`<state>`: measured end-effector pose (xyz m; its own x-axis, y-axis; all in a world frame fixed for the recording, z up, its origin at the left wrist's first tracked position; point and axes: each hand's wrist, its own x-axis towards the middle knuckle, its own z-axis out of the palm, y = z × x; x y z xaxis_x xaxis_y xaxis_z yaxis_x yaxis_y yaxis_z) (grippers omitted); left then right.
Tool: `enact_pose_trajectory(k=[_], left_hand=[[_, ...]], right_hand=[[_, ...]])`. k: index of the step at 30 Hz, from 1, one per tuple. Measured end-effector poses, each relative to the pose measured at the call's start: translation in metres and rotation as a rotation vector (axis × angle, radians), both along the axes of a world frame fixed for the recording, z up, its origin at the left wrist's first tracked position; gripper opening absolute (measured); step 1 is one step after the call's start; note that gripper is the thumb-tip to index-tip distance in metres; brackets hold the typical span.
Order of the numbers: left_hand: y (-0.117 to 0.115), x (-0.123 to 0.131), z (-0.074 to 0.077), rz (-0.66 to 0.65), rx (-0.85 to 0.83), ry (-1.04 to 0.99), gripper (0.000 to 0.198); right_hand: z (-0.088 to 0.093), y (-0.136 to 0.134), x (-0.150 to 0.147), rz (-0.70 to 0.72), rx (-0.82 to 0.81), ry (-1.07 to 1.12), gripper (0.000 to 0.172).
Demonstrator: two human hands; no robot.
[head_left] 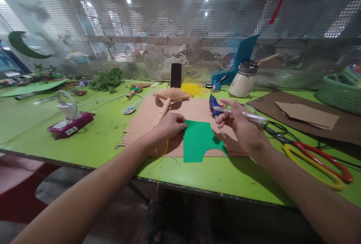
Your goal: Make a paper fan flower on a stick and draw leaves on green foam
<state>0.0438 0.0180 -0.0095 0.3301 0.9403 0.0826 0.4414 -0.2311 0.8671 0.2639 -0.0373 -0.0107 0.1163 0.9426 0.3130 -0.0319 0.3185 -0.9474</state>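
My left hand (171, 124) pinches the upper left corner of a piece of green paper (197, 138), which has a curved cut-out along its lower right side. My right hand (243, 125) holds a clear-barrelled pen (252, 116) lying across the fingers, some of which are stretched out. Just beyond the fingertips rests a blue glue gun (214, 104). Both hands are over a stack of brown paper (141, 118). A pleated paper fan (170, 94) with a rolled handle lies behind my left hand, and yellow thread (158, 161) hangs below that wrist over the table edge.
Red-and-yellow-handled scissors (318, 161) lie at the right, near dark brown card (304, 105) and a green basket (340, 93). A purple power strip (70, 125) with a plugged-in cord stands left. Behind are a phone (176, 75), a cream jar (243, 82) and green strands (107, 79).
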Motion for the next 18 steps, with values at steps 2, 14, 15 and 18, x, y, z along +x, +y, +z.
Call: enact_pose_trajectory(k=[2, 14, 15, 18], left_hand=[[0.001, 0.002, 0.000, -0.005, 0.012, 0.078, 0.023], [0.004, 0.000, 0.002, 0.018, 0.240, 0.528, 0.017], [0.003, -0.002, 0.003, 0.011, 0.267, 0.557, 0.016], [-0.003, -0.005, 0.008, -0.022, 0.374, 0.630, 0.021]], right_hand=[[-0.001, 0.000, -0.003, 0.060, -0.036, 0.066, 0.051], [-0.026, 0.004, -0.016, 0.220, -0.237, 0.172, 0.045], [-0.027, 0.004, -0.016, 0.219, -0.236, 0.159, 0.045], [-0.027, 0.004, -0.014, 0.209, -0.232, 0.124, 0.042]])
